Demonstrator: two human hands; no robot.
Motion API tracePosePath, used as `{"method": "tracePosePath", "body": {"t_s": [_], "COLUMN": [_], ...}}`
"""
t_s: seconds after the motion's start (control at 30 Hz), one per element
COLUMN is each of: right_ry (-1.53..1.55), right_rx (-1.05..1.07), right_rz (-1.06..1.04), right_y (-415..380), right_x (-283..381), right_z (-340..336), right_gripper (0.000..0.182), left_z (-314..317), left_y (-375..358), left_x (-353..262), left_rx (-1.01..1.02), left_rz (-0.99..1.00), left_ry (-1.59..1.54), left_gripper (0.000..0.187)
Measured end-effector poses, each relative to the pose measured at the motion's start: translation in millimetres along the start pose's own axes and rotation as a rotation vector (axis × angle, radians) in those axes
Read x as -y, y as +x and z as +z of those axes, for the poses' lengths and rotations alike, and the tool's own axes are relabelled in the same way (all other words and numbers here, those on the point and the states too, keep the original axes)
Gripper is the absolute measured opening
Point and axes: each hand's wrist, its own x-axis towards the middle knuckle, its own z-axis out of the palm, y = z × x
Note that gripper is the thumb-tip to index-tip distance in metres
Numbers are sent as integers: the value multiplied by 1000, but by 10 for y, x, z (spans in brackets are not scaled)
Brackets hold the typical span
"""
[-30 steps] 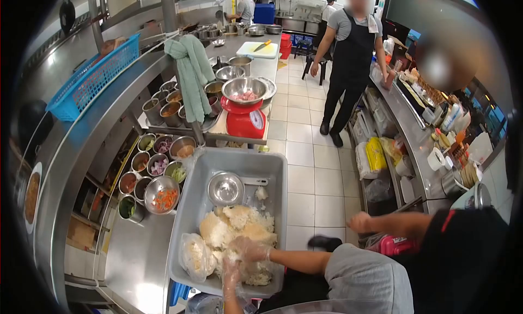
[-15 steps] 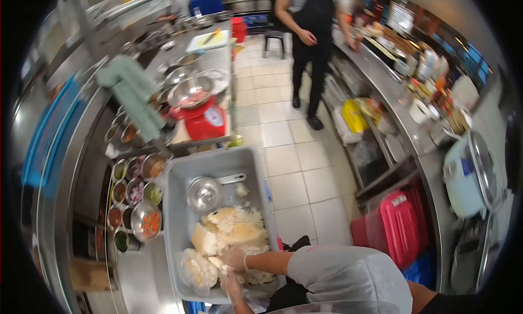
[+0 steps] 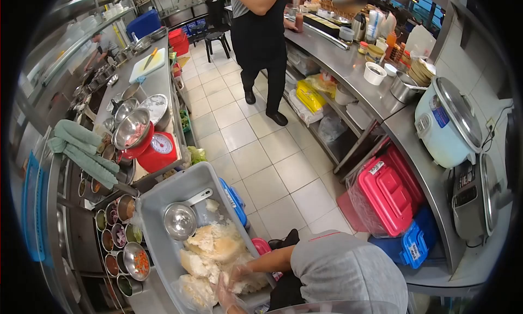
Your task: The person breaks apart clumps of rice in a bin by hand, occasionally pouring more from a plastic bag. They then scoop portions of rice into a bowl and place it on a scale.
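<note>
Cooked rice (image 3: 218,243) lies in large pale-yellow and white lumps in a grey plastic tub (image 3: 155,216). My right hand (image 3: 238,275), in a clear plastic glove, is closed against the rice at the tub's near side. Beside it, my left hand (image 3: 224,296), also gloved, presses on the same white clumps with bent fingers. Some fingertips are lost in the rice. A clear plastic bag (image 3: 192,295) with rice against it lies left of my hands. A metal ladle with a wide round bowl (image 3: 180,221) rests in the tub's far part.
Small metal containers of chopped ingredients (image 3: 120,235) stand left of the tub. Beyond are a red kitchen scale (image 3: 158,150) and metal bowls. A person in a black apron (image 3: 259,38) stands in the aisle. At right are a pink lidded bin (image 3: 389,191) and a light-blue cooker (image 3: 444,123).
My view has swung right and sharpened, so the tub and counters sit further left. My hands remain at the rice, now closer together. The aproned person's visible arm has risen.
</note>
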Motion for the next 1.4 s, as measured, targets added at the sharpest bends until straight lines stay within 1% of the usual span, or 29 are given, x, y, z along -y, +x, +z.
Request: {"method": "tracePosePath", "body": {"t_s": [0.07, 0.1, 0.17, 0.2, 0.27, 0.3, 0.37, 0.4, 0.47, 0.5, 0.57, 0.6, 0.67, 0.7, 0.77, 0.8, 0.87, 0.9, 0.97, 1.0, 1.07, 1.1, 1.13, 1.17, 1.2, 1.27, 1.3, 1.37, 1.4], "right_ry": [-38, -34, -377, -374, 185, 185, -206, -208, -459, -453, -665, -662, -679, -688, -177, -192, -320, -329, -112, -122, 170, 170, -112, -399, -396, -561, -558, -857, -860], "right_rx": [-100, -94, -403, -403, -63, -64, -330, -331, -512, -519, -484, -488, -491, -484, -244, -243, -556, -557, -562, -569, -539, -542, -571, -594, -598, -490, -498, -501, -508], "right_rz": [27, 26, -181, -183, -365, -366, -436, -435, -405, -406, -230, -228, -483, -480, -127, -124, -378, -378, -284, -287, -207, -206, -338, -466, -464, -145, -143, -462, -459], "right_y": [-112, -106, -77, -92, -158, -129, 35, 203, 510, 435, 215, 244, 396, 103, -569, -477, -200, -198, -235, -280, -384, -260, 11, 154, 20, -413, -407, -358, -269], "right_x": [231, 267, 360, 420, 580, 563, 373, 234, -2, 85, 366, 306, 64, 311, 1072, 921, 466, 431, 433, 475, 541, 330, -105, -355, -193, 378, 317, 168, 197], "right_z": [64, 86, 109, 120, 143, 146, 69, -9, -125, -109, -80, -76, -148, -48, 203, 194, 231, 213, 133, 118, 144, 66, -71, -138, -46, 205, 207, 187, 143], "right_gripper": [44, 44, 45, 45, 62, 62, 61, 61, 62, 62, 63, 63, 69, 69, 93, 93, 97, 97, 96, 96, 90, 90, 87, 85, 85, 79, 79, 73, 73], "left_z": [124, 51, -112, -117, -90, -63, 14, 19, -49, -89, -145, -159, -132, -265, -608, -512, -349, -345, -315, -246, 82, 212, 314, 356, 275, 79, 87, 147, 201], "left_y": [-194, -215, -201, -224, -271, -283, -281, -263, -171, -108, 6, 28, 71, 259, 726, 677, 526, 552, 648, 630, 260, 133, 9, -54, -7, 149, 126, 12, -52], "left_x": [-230, -253, -283, -297, -336, -355, -367, -349, -259, -204, -104, -52, 54, 232, 617, 591, 527, 569, 656, 591, 160, 14, -109, -153, -123, -61, -54, -92, -127], "left_rx": [-107, -112, 371, 369, 241, 179, 61, 63, 114, 143, 206, 209, -87, -91, 145, 143, 57, 59, 45, 51, 10, 12, -101, -211, -208, -24, -17, 31, 56], "left_rz": [99, 98, 261, 260, 177, 135, 51, 50, 122, 156, 226, 222, 528, 529, 656, 664, 654, 659, 769, 774, 136, 135, 187, 240, 238, 173, 170, 211, 233], "left_ry": [90, 93, -93, -89, -239, -314, -470, -471, -349, -285, -156, -153, -17, -28, 14, 0, 191, 184, 179, 170, -192, -192, -145, -98, -94, -87, -84, 43, 103], "left_gripper": [78, 78, 47, 47, 52, 55, 60, 60, 58, 57, 56, 56, 54, 54, 55, 55, 55, 55, 55, 55, 51, 51, 53, 56, 56, 65, 65, 68, 69]}}
